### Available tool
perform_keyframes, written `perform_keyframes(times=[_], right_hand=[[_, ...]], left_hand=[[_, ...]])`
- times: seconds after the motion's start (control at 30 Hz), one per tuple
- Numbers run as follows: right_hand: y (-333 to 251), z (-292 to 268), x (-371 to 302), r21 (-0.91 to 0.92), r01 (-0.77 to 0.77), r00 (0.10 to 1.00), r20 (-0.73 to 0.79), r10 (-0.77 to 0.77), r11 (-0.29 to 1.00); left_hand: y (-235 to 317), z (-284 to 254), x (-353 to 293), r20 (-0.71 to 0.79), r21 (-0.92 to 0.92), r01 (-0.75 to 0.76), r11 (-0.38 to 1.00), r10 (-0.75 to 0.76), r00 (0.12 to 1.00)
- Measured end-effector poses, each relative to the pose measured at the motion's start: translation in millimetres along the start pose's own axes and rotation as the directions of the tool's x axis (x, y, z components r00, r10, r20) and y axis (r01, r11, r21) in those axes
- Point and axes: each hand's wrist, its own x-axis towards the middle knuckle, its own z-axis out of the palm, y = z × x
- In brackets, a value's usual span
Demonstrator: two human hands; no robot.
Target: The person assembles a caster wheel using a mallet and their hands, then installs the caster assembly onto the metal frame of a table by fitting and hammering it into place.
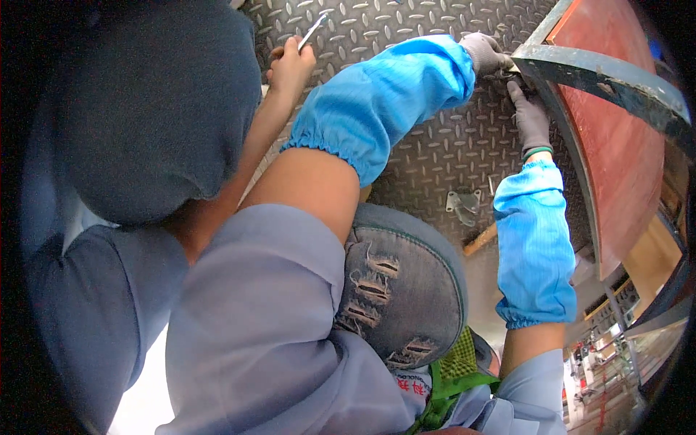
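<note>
My left hand, in a grey knit glove, is closed at the corner of a dark metal frame; whatever its fingertips pinch is too small to make out. Just below it, my right hand, gloved in grey too, reaches up to the same corner. One of its digits points up toward the left fingertips, and the others bend in by the frame, partly hidden. A reddish-brown curved panel sits within the frame. Blue sleeve covers wrap both my forearms.
At left, another person's bare hand holds a silver wrench. On the diamond-plate floor lie a small metal bracket and a wooden piece. My knee in ripped jeans is close below; shelving stands lower right.
</note>
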Motion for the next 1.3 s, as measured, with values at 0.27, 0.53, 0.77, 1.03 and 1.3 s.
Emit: perform_keyframes(times=[0.27, 0.53, 0.77, 1.03, 1.3], right_hand=[[24.2, 0.0, 12.1, 0.033, -0.02, 0.998, 0.064, 0.018, 0.999], [0.7, -7.9, -3.0, -0.048, -0.059, 0.988, 0.143, 0.065, 0.997], [-9.9, -13.3, 0.2, -0.171, -0.087, 0.973, 0.194, 0.12, 0.981], [22.9, -1.5, 13.1, -0.144, -0.045, 0.994, 0.091, 0.058, 0.989], [13.7, -0.2, 6.4, 0.036, 0.025, 0.999, 0.032, -0.026, 0.999]], left_hand=[[1.5, 7.8, -10.6, 0.039, -0.133, -0.177, 0.975, 0.184, 0.982], [8.7, 2.0, -14.7, 0.158, -0.524, 0.141, 0.84, -0.066, 0.985], [-3.3, 9.0, 0.4, 0.014, -0.09, -0.109, 0.99, 0.111, 0.994], [5.8, 4.8, -22.3, 0.008, -0.531, -0.14, 0.835, 0.17, 0.985], [-5.2, 13.5, -1.5, 0.076, -0.113, 0.029, 0.993, -0.021, 0.997]])
